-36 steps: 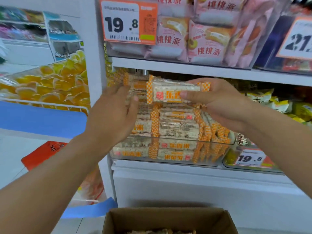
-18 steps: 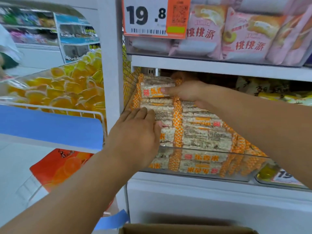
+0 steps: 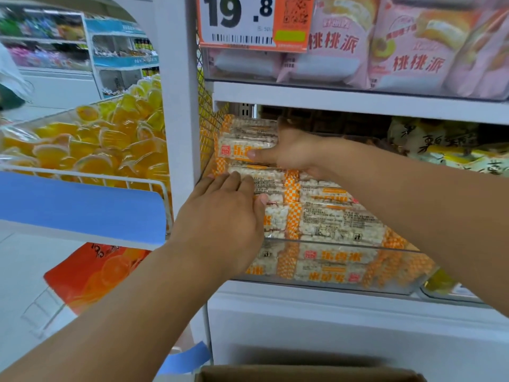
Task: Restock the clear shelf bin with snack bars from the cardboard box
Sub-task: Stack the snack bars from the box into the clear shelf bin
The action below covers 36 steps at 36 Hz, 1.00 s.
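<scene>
Clear shelf bin [image 3: 396, 274] on the lower shelf, packed with stacked snack bars [image 3: 338, 227]. Right hand [image 3: 296, 151], grip pinching a bar [image 3: 245, 139] at the far left top of the stack. Left hand [image 3: 220, 219], fingers straight, flat on the near-left bars. Cardboard box [image 3: 308, 374] rim at bottom edge, contents unseen.

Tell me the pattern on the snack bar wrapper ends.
Orange-and-white checks on the snack bars, clearest in the head view.

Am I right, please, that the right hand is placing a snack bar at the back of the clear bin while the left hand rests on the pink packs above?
Not quite: the head view shows the left hand resting on the bars in the bin, not the pink packs. The right hand does hold a bar at the back.
</scene>
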{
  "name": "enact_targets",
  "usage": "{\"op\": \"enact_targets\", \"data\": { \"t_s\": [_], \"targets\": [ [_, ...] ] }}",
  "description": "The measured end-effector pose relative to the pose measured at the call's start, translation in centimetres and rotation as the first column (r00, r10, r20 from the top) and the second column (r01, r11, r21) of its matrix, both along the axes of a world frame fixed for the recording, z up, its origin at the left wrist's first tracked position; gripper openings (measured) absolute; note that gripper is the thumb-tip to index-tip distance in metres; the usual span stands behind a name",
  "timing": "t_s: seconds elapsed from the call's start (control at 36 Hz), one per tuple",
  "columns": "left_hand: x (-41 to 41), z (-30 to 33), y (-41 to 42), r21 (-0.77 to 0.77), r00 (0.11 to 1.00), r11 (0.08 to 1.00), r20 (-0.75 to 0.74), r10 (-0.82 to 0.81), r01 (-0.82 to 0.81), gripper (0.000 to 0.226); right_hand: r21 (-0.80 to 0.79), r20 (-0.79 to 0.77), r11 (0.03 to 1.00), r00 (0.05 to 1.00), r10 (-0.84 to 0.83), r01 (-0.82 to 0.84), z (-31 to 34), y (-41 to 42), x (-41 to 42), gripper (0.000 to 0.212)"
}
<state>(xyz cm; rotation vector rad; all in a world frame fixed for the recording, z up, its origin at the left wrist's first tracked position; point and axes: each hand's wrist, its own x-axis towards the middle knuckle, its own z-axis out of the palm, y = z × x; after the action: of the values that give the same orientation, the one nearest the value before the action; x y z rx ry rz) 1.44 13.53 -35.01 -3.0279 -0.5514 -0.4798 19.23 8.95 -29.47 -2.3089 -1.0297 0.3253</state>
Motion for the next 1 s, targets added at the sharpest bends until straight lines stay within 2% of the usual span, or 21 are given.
{"op": "enact_targets", "data": {
  "t_s": [0.08,0.17,0.33,0.53,0.61,0.67,0.69,0.75,0.78,0.81,0.83,0.86,0.89,0.92,0.94,0.97,1.0],
  "targets": [
    [0.0,0.0,0.0,0.001,1.000,1.000,0.013,-0.006,0.006,0.076,-0.038,0.041,0.999,0.999,0.001,0.001,0.4,-0.8,0.3,0.103],
    [-0.1,0.0,0.0,-0.016,1.000,1.000,0.028,-0.012,0.012,0.076,0.000,0.013,1.000,1.000,-0.013,0.013,0.5,-1.4,0.3,0.111],
    [-0.2,0.2,0.1,-0.036,0.998,0.999,0.053,-0.028,0.030,0.074,0.024,0.005,1.000,1.000,-0.005,0.005,0.6,-2.1,0.2,0.108],
    [-0.4,0.3,0.2,-0.045,0.990,0.995,0.116,-0.080,0.086,0.067,0.107,-0.012,0.994,1.000,0.026,-0.025,0.5,-5.1,-1.0,0.100],
    [-0.8,1.2,-0.9,-0.032,0.968,0.995,0.238,-0.083,0.094,0.060,0.216,-0.016,0.976,1.000,0.018,-0.014,0.9,-9.3,-3.3,0.083],
    [-1.5,2.0,-2.3,-0.012,0.920,0.994,0.379,-0.099,0.112,0.051,0.400,0.079,0.914,0.991,-0.107,0.067,0.0,-12.9,-4.9,0.080],
    [-1.9,2.3,-3.2,-0.004,0.885,0.990,0.450,-0.121,0.138,0.044,0.529,0.098,0.842,0.978,-0.184,0.105,-0.8,-14.8,-6.1,0.071],
    [-2.6,1.7,-5.1,-0.011,0.840,0.975,0.511,-0.184,0.221,0.034,0.780,0.052,0.608,0.952,-0.303,0.150,-3.5,-17.7,-8.9,0.036],
    [-2.7,0.7,-6.2,-0.023,0.848,0.962,0.477,-0.229,0.273,0.033,0.851,0.020,0.497,0.935,-0.355,0.170,-5.5,-19.0,-10.4,0.019],
    [-2.9,-0.8,-7.3,-0.040,0.880,0.944,0.378,-0.288,0.326,0.032,0.875,-0.020,0.434,0.913,-0.407,0.213,-8.2,-19.9,-11.7,0.013],
    [-3.1,-2.6,-8.4,-0.059,0.914,0.927,0.204,-0.351,0.369,0.032,0.867,-0.064,0.416,0.888,-0.454,0.276,-11.2,-20.5,-12.9,0.021],
    [-3.4,-4.7,-9.4,-0.086,0.921,0.920,-0.047,-0.388,0.383,0.032,0.822,-0.106,0.445,0.863,-0.494,0.356,-14.4,-20.7,-13.7,0.029],
    [-3.7,-7.2,-10.0,-0.112,0.865,0.925,-0.329,-0.380,0.364,0.032,0.733,-0.141,0.523,0.849,-0.509,0.435,-17.8,-20.9,-14.4,0.033],
    [-4.2,-9.8,-10.5,-0.126,0.749,0.938,-0.572,-0.335,0.323,0.033,0.578,-0.174,0.651,0.854,-0.490,0.491,-21.0,-21.0,-15.0,0.033],
    [-4.8,-12.4,-10.8,-0.137,0.628,0.953,-0.725,-0.283,0.272,0.034,0.379,-0.207,0.779,0.866,-0.455,0.500,-24.2,-21.3,-15.4,0.029],
    [-5.6,-15.0,-10.9,-0.140,0.559,0.968,-0.796,-0.234,0.206,0.034,0.186,-0.219,0.861,0.875,-0.432,0.473,-27.3,-22.0,-15.7,0.025],
    [-6.3,-17.5,-10.8,-0.147,0.550,0.983,-0.814,-0.186,0.114,0.037,0.026,-0.225,0.896,0.876,-0.426,0.443,-29.8,-23.0,-15.9,0.026]
  ]
}}
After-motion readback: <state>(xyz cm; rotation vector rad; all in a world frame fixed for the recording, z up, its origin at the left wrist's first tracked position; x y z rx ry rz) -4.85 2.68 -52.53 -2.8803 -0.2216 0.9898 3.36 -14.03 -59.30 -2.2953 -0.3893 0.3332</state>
